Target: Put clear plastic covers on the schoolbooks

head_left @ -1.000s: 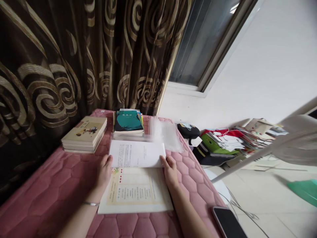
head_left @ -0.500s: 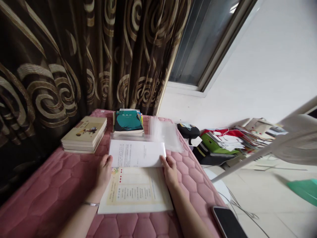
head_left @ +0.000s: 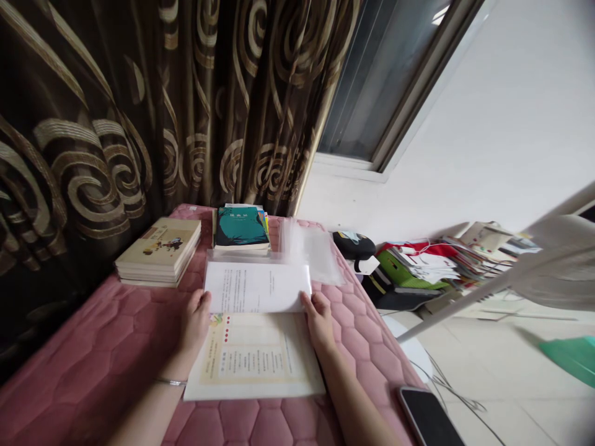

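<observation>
Before me on the mattress lies a printed book (head_left: 258, 359), its cream lower page turned sideways to me. Above it is a white printed page (head_left: 255, 285), with a clear plastic cover (head_left: 246, 256) showing past its far edge. My left hand (head_left: 198, 316) pinches the left edge of the white page and plastic, thumb on top. On the opposite edge, my right hand (head_left: 318, 319) grips in the same way. Both hands' other fingers are partly hidden underneath. More clear plastic sheets (head_left: 316, 254) lie just beyond the right hand.
A stack of beige books (head_left: 160, 248) and a pile topped by a teal book (head_left: 242, 226) stand at the far side of the pink mattress (head_left: 106, 347). A phone (head_left: 430, 415) lies at the right edge. A pale pole (head_left: 465, 300) slants beside the bed.
</observation>
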A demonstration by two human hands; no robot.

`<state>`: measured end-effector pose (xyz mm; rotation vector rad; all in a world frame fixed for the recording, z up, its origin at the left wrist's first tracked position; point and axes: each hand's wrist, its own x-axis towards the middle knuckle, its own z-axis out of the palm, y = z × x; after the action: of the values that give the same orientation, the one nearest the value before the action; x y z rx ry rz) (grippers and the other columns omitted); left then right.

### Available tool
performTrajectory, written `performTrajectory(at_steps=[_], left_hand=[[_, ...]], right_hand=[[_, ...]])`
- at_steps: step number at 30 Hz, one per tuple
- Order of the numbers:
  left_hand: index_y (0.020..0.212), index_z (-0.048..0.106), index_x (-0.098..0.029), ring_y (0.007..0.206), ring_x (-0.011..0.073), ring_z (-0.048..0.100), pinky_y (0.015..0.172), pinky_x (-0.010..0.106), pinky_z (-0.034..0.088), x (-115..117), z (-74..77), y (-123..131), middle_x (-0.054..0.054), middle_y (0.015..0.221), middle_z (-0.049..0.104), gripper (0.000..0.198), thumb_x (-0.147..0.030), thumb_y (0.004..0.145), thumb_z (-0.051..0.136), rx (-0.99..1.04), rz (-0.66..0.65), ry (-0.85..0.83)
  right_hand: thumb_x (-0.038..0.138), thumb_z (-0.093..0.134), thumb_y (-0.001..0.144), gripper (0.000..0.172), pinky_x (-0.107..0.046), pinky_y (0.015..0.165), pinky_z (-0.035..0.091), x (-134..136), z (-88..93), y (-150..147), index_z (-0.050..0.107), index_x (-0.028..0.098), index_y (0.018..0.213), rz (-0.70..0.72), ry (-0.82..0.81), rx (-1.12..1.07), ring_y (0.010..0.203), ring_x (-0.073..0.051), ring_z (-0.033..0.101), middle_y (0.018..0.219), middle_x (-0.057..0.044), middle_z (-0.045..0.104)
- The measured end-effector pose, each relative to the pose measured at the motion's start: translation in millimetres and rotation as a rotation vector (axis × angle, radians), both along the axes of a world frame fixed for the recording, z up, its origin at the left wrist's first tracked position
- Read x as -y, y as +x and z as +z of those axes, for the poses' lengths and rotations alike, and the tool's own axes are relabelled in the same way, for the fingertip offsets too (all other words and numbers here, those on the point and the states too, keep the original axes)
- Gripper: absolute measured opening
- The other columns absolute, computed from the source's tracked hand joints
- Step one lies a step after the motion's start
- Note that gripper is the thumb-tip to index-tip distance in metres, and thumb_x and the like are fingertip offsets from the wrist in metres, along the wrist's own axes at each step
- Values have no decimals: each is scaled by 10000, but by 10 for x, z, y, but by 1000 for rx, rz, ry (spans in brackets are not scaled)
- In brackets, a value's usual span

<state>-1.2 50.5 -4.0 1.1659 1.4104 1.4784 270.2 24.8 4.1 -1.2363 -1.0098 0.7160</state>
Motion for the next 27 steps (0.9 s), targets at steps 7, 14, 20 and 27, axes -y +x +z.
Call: performTrajectory(at_steps=[7, 14, 20, 27], left_hand=[[710, 524, -216, 611, 170, 579, 520, 250, 453, -10, -37, -8, -3, 642, 620, 362, -571, 769, 551, -34, -5, -8], [753, 553, -207, 634, 161, 590, 559, 250, 474, -28, -82, -24, -5, 691, 645, 320, -526, 772, 557, 19, -34, 19], [702, 513, -220, 599, 154, 567, 528, 249, 453, -25, -82, -12, -20, 641, 616, 330, -541, 777, 535, -36, -4, 0], [720, 519, -216, 605, 147, 555, 520, 235, 436, -36, -124, -22, -19, 644, 607, 354, -558, 810, 519, -50, -14, 3]], right_hand=[[556, 674, 729, 332, -303, 572, 388, 11, 18, -12, 573, 242, 689, 11, 0, -29, 640, -192, 469, 641, 2, 530], [620, 653, 723, 448, -287, 551, 356, 2, 45, -31, 460, 235, 599, -37, -22, 33, 604, -159, 382, 604, 26, 435], [588, 655, 738, 413, -290, 572, 358, 0, 16, -22, 462, 239, 629, -10, -10, 4, 616, -161, 381, 627, 28, 439], [597, 644, 737, 450, -280, 546, 319, -25, -37, 10, 401, 242, 609, -46, -30, 40, 591, -145, 334, 601, 45, 378]])
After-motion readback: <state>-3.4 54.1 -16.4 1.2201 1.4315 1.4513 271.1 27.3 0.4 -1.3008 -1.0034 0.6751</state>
